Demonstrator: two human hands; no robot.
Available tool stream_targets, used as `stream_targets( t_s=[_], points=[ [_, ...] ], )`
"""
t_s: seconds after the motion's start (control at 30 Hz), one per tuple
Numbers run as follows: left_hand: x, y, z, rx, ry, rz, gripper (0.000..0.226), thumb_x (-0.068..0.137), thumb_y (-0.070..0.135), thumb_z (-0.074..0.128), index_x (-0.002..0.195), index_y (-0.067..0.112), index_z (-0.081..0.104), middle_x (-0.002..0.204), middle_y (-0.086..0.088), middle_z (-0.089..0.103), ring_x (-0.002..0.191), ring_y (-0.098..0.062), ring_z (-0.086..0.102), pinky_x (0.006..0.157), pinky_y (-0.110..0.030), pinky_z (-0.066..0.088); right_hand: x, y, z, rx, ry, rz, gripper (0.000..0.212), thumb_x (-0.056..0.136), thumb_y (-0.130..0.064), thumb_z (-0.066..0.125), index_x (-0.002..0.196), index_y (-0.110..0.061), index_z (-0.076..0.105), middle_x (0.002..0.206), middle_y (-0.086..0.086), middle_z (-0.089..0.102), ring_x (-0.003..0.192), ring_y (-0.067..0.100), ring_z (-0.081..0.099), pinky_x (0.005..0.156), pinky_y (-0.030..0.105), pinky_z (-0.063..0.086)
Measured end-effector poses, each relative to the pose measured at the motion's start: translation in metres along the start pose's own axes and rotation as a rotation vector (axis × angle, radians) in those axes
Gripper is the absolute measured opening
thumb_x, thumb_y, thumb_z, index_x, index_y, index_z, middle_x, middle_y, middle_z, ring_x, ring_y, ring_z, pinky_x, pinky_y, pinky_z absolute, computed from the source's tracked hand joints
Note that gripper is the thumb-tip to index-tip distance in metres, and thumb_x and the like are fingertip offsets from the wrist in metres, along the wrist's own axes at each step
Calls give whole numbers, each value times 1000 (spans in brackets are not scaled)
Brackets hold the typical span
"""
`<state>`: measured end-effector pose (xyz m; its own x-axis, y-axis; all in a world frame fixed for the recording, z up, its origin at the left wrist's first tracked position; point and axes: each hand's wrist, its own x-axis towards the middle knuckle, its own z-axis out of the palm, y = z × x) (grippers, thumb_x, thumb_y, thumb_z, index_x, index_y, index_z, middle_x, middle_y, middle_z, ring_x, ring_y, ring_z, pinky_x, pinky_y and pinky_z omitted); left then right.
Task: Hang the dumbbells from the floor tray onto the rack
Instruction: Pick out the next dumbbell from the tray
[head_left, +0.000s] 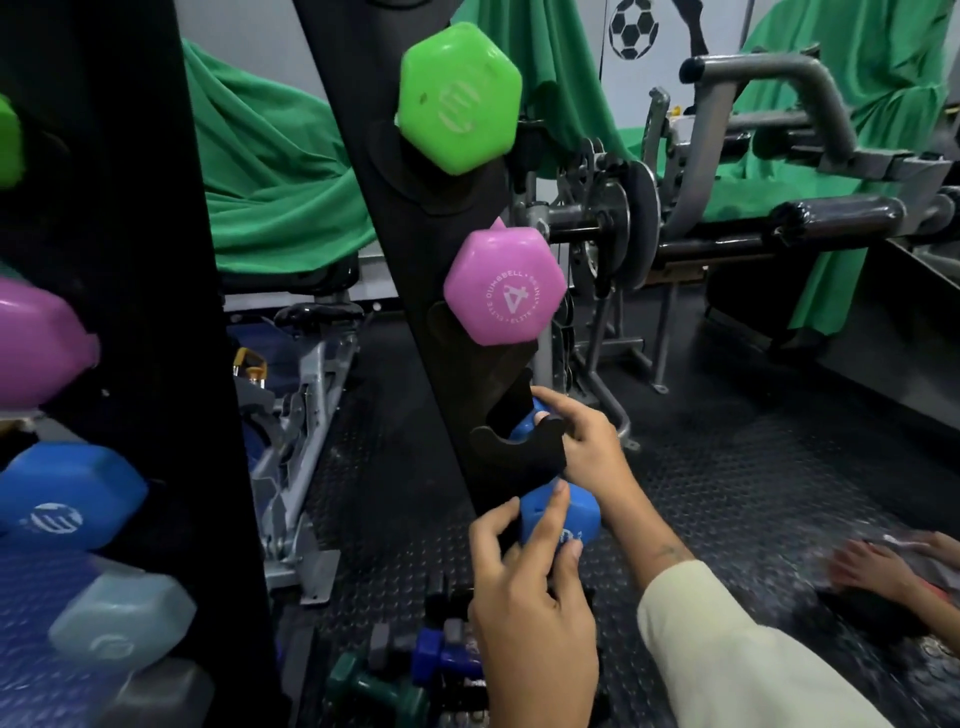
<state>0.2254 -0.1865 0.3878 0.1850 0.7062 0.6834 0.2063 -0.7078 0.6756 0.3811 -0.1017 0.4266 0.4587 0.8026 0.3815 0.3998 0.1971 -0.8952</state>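
With the glossy green hexagonal dumbbell (459, 98) and the pink hexagonal dumbbell (505, 289) hung on the black upright rack (415, 249), we seat the blue hexagonal dumbbell (558, 514), right hand (587, 441) wrapped round its handle and left hand (530, 587) cupping its end, while more small dumbbells (415, 670) wait below.

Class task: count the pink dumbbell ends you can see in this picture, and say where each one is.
2. One pink dumbbell end hangs on the centre rack upright, below the green dumbbell. Another pink end sits at the left edge, above a blue one. The black upright may hide more.
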Motion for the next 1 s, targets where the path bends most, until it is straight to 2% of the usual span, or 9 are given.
stream_targets(
  t_s=[0.1, 0.23, 0.4, 0.57, 0.63, 0.7, 0.8, 0.93, 1.0],
  points=[
    [10, 8, 6, -46, 49, 14, 66, 77, 3, 90, 129, 38, 72, 125, 4, 57, 118, 29, 43, 95, 0, 42, 2, -4, -14, 33, 74, -11, 32, 101, -20, 62, 128, -35, 72, 119, -6, 77, 113, 13, 72, 102, 48, 56],
    [16, 22, 10, -128, 93, 39, 71, 86, 5, 83, 137, 49, 62, 132, 14, 49, 124, 8, 56, 93, -19, 56, 1, -23, -38, -29, 176, 10, 32, 102, -22, 63, 128, -39, 71, 107, -13, 78, 98, 8, 74, 95, 43, 59],
    [24, 34, -2, -193, 101, 33, 67, 83, -5, 82, 134, 36, 67, 131, 0, 57, 122, 14, 55, 94, -5, 48, -3, -45, -48, -59, 275, -28, 31, 101, -19, 65, 126, -35, 74, 99, -19, 76, 89, -6, 70, 91, 26, 58],
    [40, 40, -26, -258, 68, 60, 60, 90, -2, 76, 137, 35, 67, 139, -1, 55, 108, 5, 66, 89, -15, 55, -5, -79, -50, -118, 414, -92, 30, 101, -22, 66, 127, -33, 74, 97, -10, 76, 90, 3, 70, 80, 6, 49],
    [44, 43, -35, -230, 95, 89, 58, 89, -3, 77, 136, 29, 68, 136, -4, 57, 111, 10, 62, 90, -9, 51, -6, -92, -46, -129, 431, -123, 30, 100, -22, 66, 128, -31, 73, 96, -9, 76, 89, 4, 71, 83, 7, 49],
    [48, 44, -44, -199, 134, 96, 57, 87, -4, 78, 135, 25, 68, 134, -6, 58, 115, 11, 58, 93, -5, 47, -4, -100, -39, -141, 432, -145, 30, 99, -23, 68, 127, -31, 74, 95, -5, 78, 84, 9, 72, 85, 18, 54],
    [52, 40, -51, -173, 188, 45, 57, 87, 0, 79, 135, 29, 68, 130, 0, 54, 116, 1, 59, 94, -7, 47, 3, -108, -25, -143, 391, -149, 29, 99, -26, 69, 127, -32, 74, 100, -11, 77, 92, 6, 72, 94, 29, 56],
    [50, 37, -54, -159, 194, 3, 57, 87, 4, 81, 136, 31, 67, 126, 5, 51, 110, -7, 62, 89, -10, 53, 8, -109, -10, -195, 328, -112, 30, 100, -27, 67, 129, -34, 72, 92, -14, 74, 92, 1, 67, 73, 2, 42],
    [49, 35, -55, -164, 188, -6, 56, 88, 7, 81, 137, 30, 67, 127, 6, 51, 106, -9, 64, 86, -15, 56, 9, -109, -9, -226, 318, -109, 30, 100, -29, 66, 128, -34, 72, 93, -11, 75, 91, 2, 65, 69, 5, 40]
  ],
)
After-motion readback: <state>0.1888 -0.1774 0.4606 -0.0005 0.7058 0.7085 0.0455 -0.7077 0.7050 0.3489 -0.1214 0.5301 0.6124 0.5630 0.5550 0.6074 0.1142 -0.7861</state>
